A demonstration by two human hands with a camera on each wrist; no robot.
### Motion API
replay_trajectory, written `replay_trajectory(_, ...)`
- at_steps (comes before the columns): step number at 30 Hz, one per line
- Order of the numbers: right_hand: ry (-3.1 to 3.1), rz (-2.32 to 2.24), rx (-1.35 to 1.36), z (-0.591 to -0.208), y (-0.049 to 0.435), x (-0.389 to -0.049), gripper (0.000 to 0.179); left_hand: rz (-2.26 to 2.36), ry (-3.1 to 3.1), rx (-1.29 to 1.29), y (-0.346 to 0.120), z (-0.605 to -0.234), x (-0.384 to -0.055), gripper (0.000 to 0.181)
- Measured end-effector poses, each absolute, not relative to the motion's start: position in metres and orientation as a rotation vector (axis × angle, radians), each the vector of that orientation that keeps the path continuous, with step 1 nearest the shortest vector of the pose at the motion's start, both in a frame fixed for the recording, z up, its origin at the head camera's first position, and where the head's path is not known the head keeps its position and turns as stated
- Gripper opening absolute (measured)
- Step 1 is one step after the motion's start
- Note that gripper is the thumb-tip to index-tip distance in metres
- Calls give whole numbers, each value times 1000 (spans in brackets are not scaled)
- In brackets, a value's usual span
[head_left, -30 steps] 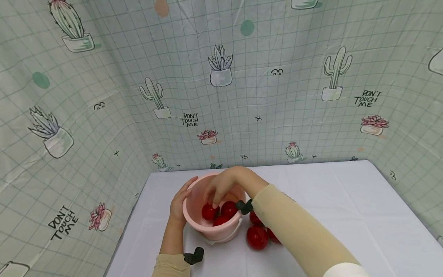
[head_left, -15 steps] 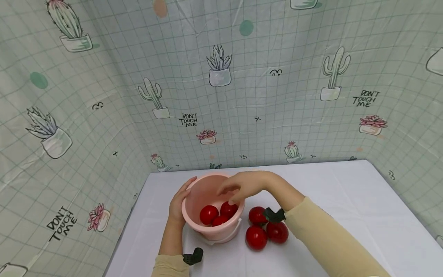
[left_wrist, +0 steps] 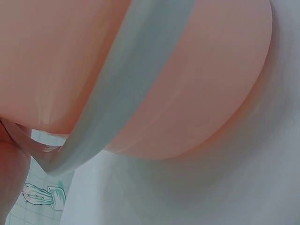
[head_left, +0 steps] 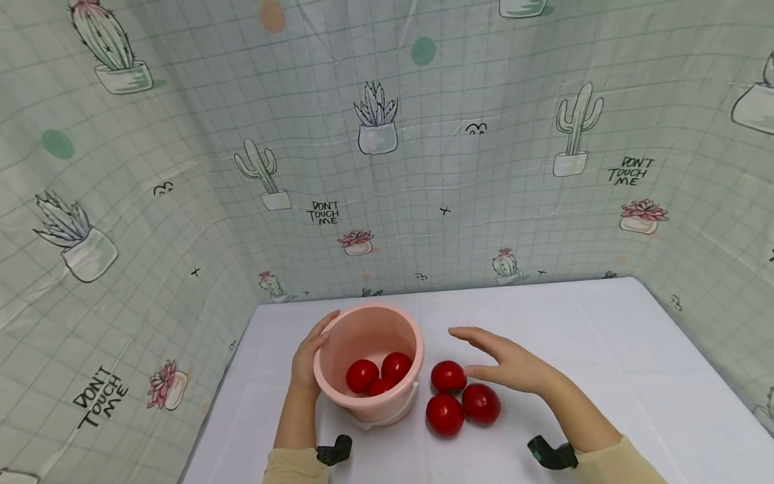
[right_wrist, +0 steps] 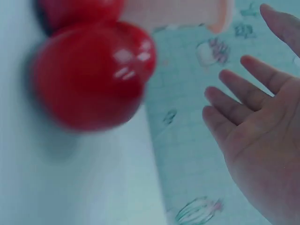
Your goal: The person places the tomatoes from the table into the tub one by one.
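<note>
My left hand (head_left: 305, 356) holds a pale pink plastic bucket (head_left: 382, 411) by its left side, fingers and thumb at the rim. Inside the bucket lie three glossy round red fruits, one of them a red fruit (head_left: 362, 376) at the left. To the bucket's right, a back red fruit (head_left: 448, 376), a front red fruit (head_left: 445, 415) and a right red fruit (head_left: 481, 404) cluster together on the table. My right hand (head_left: 510, 363) is spread beside them, thumb tip near the back one, holding nothing; the right wrist view shows its bare palm (right_wrist: 272, 136).
A white handle (left_wrist: 131, 79) hangs down along the bucket's near side. White cloth covers the table (head_left: 580, 349). Behind and at both sides rises a grid-patterned curtain (head_left: 447, 168) printed with cacti. Each wrist wears a dark camera mount.
My right hand has come up out of the bucket, leaving a red fruit inside, and moved right to beside the fruits on the table. The left hand stays on the bucket.
</note>
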State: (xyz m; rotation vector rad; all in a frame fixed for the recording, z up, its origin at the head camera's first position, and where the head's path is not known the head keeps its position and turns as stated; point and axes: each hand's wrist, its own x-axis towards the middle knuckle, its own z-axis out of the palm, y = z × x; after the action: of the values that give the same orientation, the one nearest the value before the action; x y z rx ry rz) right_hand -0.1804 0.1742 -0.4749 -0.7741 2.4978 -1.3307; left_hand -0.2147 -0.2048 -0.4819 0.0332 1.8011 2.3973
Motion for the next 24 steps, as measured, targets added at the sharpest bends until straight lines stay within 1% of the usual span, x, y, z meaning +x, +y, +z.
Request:
replay_trajectory(4,2505,-1338,-595,-504,193,-163,69,2407,1801,26,-205,-481,-215,51)
replay_trajectory(8,2459,-1346,-473,-525,200,-149,77,2410,1801,30,-204,-482,-214,51)
replay_trajectory(15,2457,-1363,-508,-548,195,-141,97,2394,1816,25,-203,-485,-214,50)
replay_trajectory(18,2495,-1336,-519,-553,192,-140,100,2406,1805,41,-203,-485,-214,50)
replay_trajectory(24,2509,-1308,-538,-558,190,-140,99,2402,1819,68,-204,-484,-213,51)
